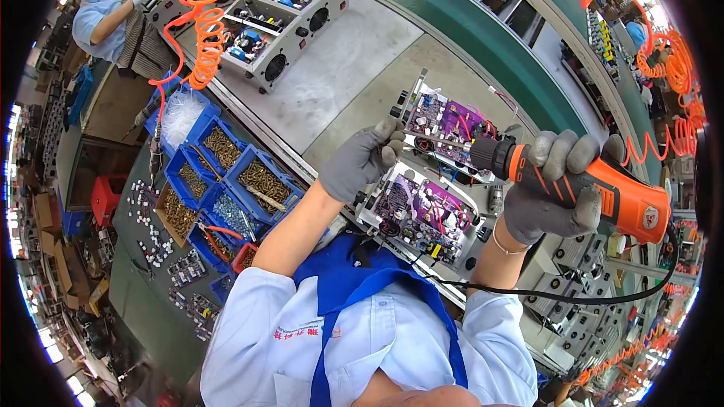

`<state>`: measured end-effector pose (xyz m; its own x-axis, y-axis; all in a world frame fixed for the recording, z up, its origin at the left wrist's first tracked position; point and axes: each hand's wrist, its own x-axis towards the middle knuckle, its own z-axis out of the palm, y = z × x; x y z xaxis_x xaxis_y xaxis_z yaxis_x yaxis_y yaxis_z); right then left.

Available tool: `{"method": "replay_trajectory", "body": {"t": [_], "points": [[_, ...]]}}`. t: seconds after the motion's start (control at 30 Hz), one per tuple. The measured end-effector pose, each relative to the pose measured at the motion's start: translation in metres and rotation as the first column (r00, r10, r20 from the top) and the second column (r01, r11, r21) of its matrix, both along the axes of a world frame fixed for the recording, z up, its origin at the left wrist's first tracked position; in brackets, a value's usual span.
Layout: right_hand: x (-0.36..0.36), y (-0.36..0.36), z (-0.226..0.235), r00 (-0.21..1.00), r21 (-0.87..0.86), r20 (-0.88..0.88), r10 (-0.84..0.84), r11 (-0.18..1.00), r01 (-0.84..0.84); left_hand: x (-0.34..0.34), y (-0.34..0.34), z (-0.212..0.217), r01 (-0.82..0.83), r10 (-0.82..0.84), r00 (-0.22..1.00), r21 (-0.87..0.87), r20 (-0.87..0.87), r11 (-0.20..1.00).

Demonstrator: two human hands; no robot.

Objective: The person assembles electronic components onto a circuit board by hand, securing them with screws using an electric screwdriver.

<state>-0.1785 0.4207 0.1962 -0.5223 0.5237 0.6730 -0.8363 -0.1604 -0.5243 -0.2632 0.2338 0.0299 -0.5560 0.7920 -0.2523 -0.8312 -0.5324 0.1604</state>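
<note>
My right hand (547, 207), in a grey glove, is wrapped round an orange and black electric screwdriver (630, 200). Its long thin bit (437, 140) points left across an open metal chassis. My left hand (360, 162), also gloved in grey, is closed with fingertips pinched beside the tip of that bit; whatever lies between them is too small to make out. Beneath the bit sits a purple circuit board (461, 122) with wires and components. A second purple circuit board (437, 211) lies nearer to me, below my left fingers.
Blue bins (264, 185) of screws stand at my left, near a bag of clear plastic pieces (181, 117). Orange coiled hoses (207, 45) hang overhead. A finished-looking metal case (283, 38) stands farther along the line. A co-worker (113, 19) is at far left. The screwdriver's black cable (573, 300) loops across my right forearm.
</note>
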Motion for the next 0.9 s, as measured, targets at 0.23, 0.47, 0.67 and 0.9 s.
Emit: {"method": "replay_trajectory", "body": {"t": [0.23,0.47,0.67,0.9], "points": [[-0.001,0.006,0.000,1.000,-0.006,-0.005,-0.027,1.000,0.027,-0.001,0.005,-0.003,-0.055,0.041,0.993,0.129,0.110,0.990],[-0.006,0.012,0.003,1.000,-0.008,0.012,-0.002,1.000,0.002,-0.009,0.010,-0.010,0.076,-0.074,0.996,0.043,-0.056,0.996],[-0.028,0.024,-0.028,0.966,0.173,0.235,-0.107,0.983,0.066,-0.010,-0.012,-0.018,-0.073,0.035,0.982,-0.198,-0.188,0.978],[-0.041,0.017,-0.050,0.905,0.168,0.402,-0.139,0.983,0.077,0.003,-0.038,-0.020,-0.216,0.111,0.956,-0.396,-0.271,0.892]]}}
